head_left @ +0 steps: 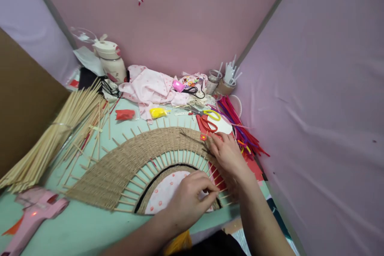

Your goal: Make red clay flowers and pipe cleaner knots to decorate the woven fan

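A fan-shaped piece of woven tan cord on thin sticks (120,168) lies on the table, with a half-round floral cloth (165,188) at its centre, edged in cord and black. Over the fan's right part, my right hand (229,154) has its fingers bent down on the woven band. Thin brown twig-like strands (192,137) run toward those fingertips, and what they hold is hidden. A small red piece with a yellow flower (203,137) lies beside them. Above the floral cloth, my left hand (193,194) pinches thumb and fingers together close to the stick ends; the thing between them is too small to name.
A pink glue gun (37,212) with a lit orange light lies at front left, below a bundle of sticks (57,136). Scissors (208,124), coloured pipe cleaners (237,124), jars of white sticks (228,82), pink cloth (150,84) and a bottle (112,64) line the back.
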A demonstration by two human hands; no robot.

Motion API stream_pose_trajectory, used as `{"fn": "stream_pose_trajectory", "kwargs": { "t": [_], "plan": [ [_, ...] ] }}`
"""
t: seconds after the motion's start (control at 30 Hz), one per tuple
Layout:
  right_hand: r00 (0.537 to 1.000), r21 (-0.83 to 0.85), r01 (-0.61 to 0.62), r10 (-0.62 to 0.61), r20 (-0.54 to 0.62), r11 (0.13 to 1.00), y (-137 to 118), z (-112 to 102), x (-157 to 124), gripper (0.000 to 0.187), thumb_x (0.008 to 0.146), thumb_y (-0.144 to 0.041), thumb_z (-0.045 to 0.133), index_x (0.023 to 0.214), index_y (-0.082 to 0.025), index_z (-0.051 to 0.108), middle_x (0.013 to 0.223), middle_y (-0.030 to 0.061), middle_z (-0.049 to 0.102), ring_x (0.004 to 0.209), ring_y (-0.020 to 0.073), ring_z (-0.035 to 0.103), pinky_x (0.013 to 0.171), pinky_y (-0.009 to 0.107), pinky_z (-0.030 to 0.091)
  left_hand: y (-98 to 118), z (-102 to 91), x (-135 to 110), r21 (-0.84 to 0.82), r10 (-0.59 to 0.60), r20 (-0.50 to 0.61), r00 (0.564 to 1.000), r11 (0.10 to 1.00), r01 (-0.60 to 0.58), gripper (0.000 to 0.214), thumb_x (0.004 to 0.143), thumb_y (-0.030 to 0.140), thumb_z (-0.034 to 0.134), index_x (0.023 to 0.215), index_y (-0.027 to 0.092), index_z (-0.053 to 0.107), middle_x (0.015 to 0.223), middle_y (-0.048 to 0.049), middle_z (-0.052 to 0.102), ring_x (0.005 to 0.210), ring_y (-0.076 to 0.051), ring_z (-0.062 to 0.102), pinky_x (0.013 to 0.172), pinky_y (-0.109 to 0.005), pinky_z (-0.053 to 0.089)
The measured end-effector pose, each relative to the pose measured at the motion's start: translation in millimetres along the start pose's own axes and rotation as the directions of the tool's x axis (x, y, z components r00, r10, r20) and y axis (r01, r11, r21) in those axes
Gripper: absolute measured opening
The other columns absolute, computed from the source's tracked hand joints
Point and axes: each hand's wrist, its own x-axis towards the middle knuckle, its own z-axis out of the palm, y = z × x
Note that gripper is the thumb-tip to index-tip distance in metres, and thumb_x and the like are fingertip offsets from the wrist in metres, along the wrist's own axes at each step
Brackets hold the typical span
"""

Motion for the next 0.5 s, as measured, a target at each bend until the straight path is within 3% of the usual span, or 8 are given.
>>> {"fn": "stream_pose_trajectory", "kwargs": {
  "t": [0.23,0.5],
  "plan": [
    [0.997,-0.052,0.029,-0.025,0.078,0.998,-7.1,8.5,1.1,0.044,0.095,-0.038,0.046,0.138,-0.031,0.05,0.13,0.0133,0.053,0.118,0.031,0.048,0.093,0.046,0.04,-3.4,-7.2,-0.1,-0.009,-0.073,0.02,0.997,0.997,0.073,0.014,0.088,0.018,0.054,0.08,0.016,0.065,0.072,-0.0019,0.061,0.067,-0.012,0.053,0.063,-0.023,0.04],
    [0.994,-0.064,0.041,-0.035,0.099,0.997,-8.8,8.0,5.2,0.04,0.096,-0.039,0.044,0.133,-0.03,0.055,0.129,0.0128,0.054,0.117,0.0313,0.047,0.092,0.046,0.038,-4.8,-10.9,1.0,-0.03,-0.104,0.026,0.994,0.994,0.105,0.014,0.087,0.016,0.053,0.079,0.016,0.064,0.072,-0.0022,0.062,0.067,-0.013,0.054,0.063,-0.023,0.041]
  ]
}}
